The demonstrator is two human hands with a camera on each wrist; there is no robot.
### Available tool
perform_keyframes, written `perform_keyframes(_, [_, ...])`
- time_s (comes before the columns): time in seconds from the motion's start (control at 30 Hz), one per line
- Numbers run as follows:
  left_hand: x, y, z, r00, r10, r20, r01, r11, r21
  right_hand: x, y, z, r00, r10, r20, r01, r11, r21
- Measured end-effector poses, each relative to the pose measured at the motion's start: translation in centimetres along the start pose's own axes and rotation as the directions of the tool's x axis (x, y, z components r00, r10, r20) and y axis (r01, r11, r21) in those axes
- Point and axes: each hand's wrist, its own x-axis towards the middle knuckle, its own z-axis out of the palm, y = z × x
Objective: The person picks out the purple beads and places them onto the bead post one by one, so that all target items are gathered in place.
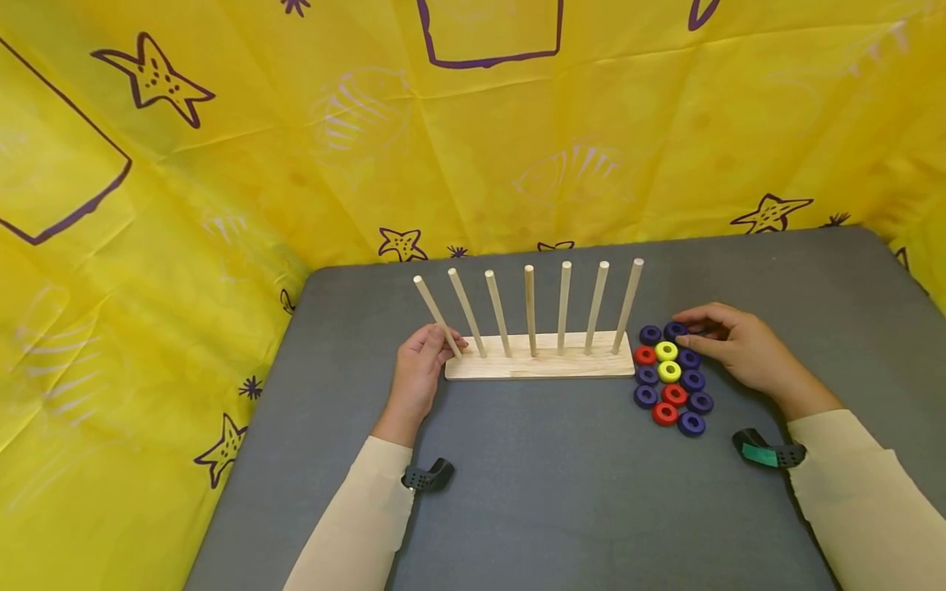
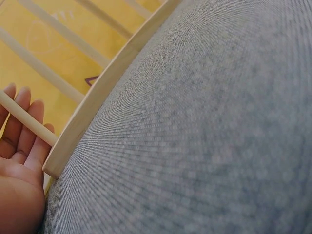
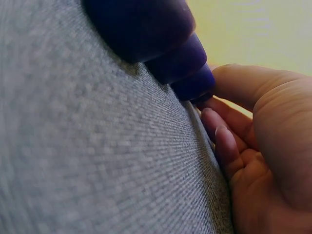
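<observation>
Right hand [image 1: 732,345] pinched navy ring [image 1: 668,333], right of frame; left hand [image 1: 417,373], loose, lay at pegboard [image 1: 547,369], centre. Straight lift seemed best, sparing neighbouring rings [image 1: 660,354].

The peg-rack base [image 1: 539,367] is showing matt, grained wood, its dowels [image 1: 530,312] looking smooth and bare. The rings [image 1: 669,380] are gleaming softly, smooth as plastic or painted wood. The tabletop [image 1: 532,476] is presenting matt, ribbed cloth; the backdrop [image 1: 473,131] is hanging in creased fabric.
</observation>
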Motion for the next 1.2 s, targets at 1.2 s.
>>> perform_keyframes(1.2, [-0.10, 0.22, 0.02, 1.000, -0.004, 0.009, 0.004, 1.000, -0.001, 0.05, 0.21, 0.29, 0.990, -0.061, -0.126, 0.060, 0.998, -0.014])
